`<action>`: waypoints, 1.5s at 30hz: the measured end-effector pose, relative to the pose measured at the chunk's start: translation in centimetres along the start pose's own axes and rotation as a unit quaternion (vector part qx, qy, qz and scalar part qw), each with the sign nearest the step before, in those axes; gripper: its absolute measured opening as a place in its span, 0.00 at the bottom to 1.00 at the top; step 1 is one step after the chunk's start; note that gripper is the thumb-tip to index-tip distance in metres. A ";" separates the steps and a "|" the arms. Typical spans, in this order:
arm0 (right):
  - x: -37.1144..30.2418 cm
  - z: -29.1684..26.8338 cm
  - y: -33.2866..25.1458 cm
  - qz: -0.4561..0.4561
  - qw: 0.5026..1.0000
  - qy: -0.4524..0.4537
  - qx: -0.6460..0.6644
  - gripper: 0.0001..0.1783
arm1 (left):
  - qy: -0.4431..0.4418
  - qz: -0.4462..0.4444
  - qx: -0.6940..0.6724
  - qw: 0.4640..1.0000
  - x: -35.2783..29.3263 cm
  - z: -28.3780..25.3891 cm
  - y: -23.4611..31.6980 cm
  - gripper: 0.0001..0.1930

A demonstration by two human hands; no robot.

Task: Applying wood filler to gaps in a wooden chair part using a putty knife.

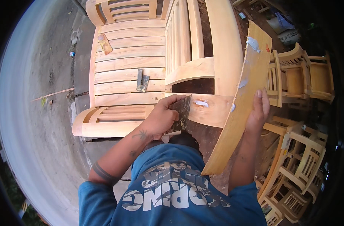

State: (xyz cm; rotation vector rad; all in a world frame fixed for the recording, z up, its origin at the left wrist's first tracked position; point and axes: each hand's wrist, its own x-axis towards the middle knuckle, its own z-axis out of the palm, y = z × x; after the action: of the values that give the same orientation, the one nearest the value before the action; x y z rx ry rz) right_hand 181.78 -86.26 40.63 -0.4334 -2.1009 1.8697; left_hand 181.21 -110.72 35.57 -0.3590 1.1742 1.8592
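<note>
My left hand (pixel 162 116) pinches a dark, stained putty knife (pixel 184 112), its blade beside a patch of white filler (pixel 202 103). That patch covers a reddish knot in the end post of a pale wooden bench (pixel 226 49). Held upright at its edge by my right hand (pixel 258 109) is a long, thin wooden board (pixel 238 101). Dabs of white filler (pixel 253 44) cling to the board. On the bench's slatted seat lie a second, dark-bladed scraper (pixel 142 81) and a scraper with a brownish blade (pixel 105 44).
Wooden chairs (pixel 294 73) stand to the right, and more unfinished chair frames (pixel 300 162) are piled below them. Concrete ground (pixel 51 86) runs along the left, with a small blue object (pixel 72 54) and a thin stick (pixel 53 95) on it.
</note>
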 end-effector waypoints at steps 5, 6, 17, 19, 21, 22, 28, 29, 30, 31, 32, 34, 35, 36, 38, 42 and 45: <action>0.1 -0.2 0.5 -0.013 0.999 -0.013 0.033 0.16 | -0.031 0.046 -0.015 0.998 -0.3 1.4 0.8 0.33; 0.1 0.1 0.3 -0.014 0.999 -0.007 0.036 0.15 | -0.041 0.042 0.011 0.998 -0.6 1.9 1.3 0.33; 0.1 0.5 0.4 -0.011 0.998 0.033 0.057 0.15 | -0.055 0.032 0.127 0.990 -1.8 4.5 3.4 0.35; 0.3 -0.2 0.6 -0.001 0.998 0.000 0.057 0.16 | -0.076 0.050 0.111 0.990 -1.7 4.5 3.4 0.35; 0.0 0.4 0.2 0.004 0.997 0.027 0.071 0.16 | -0.069 0.054 0.070 0.994 -1.7 3.8 3.3 0.35; -0.1 0.6 0.0 0.009 0.995 0.055 0.083 0.16 | -0.065 0.058 0.030 0.996 -1.7 3.4 3.2 0.35; 0.0 0.2 0.2 -0.021 0.998 0.010 0.062 0.17 | -0.037 0.009 -0.062 0.997 -0.2 1.3 2.2 0.35; 0.0 0.0 0.4 -0.021 0.998 0.009 0.063 0.17 | -0.036 0.000 -0.086 0.996 0.0 1.4 2.0 0.35; 0.0 -0.4 0.7 -0.021 0.998 0.002 0.061 0.18 | -0.035 0.000 -0.086 0.996 0.0 1.7 2.1 0.35; -0.1 -0.6 0.9 -0.021 0.998 -0.006 0.060 0.18 | -0.051 0.011 -0.086 0.995 -0.2 2.1 2.4 0.35; -0.1 -0.7 1.0 -0.020 0.998 -0.006 0.060 0.18 | -0.065 0.022 -0.085 0.994 -0.4 2.4 2.6 0.34; -0.1 -0.5 0.9 -0.024 0.998 -0.006 0.051 0.18 | -0.057 0.033 -0.051 0.997 -0.6 3.1 2.7 0.34; -0.2 -0.4 0.8 -0.023 0.998 -0.008 0.053 0.18 | -0.049 0.044 -0.017 0.998 -0.9 3.3 2.8 0.34; -0.1 -0.3 0.8 -0.020 0.998 -0.004 0.067 0.18 | -0.048 0.045 -0.018 0.998 -1.2 3.5 3.0 0.34; -0.2 0.0 0.6 -0.016 0.996 -0.003 0.083 0.18 | -0.053 0.022 0.012 0.998 -1.9 3.8 3.6 0.33; -0.2 -0.5 0.7 -0.017 0.998 0.001 0.058 0.18 | 0.043 0.106 -0.139 0.984 -3.3 0.0 4.1 0.32; -0.2 -0.5 0.6 -0.008 0.999 0.003 0.038 0.17 | 0.103 0.142 -0.150 0.973 -4.5 -1.7 2.7 0.32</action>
State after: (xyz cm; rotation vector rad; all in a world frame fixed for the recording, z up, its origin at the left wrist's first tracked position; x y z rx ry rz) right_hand 182.20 -85.81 40.05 -0.4021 -2.0154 1.9291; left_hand 181.25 -114.92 39.09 -0.5899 1.1259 2.3053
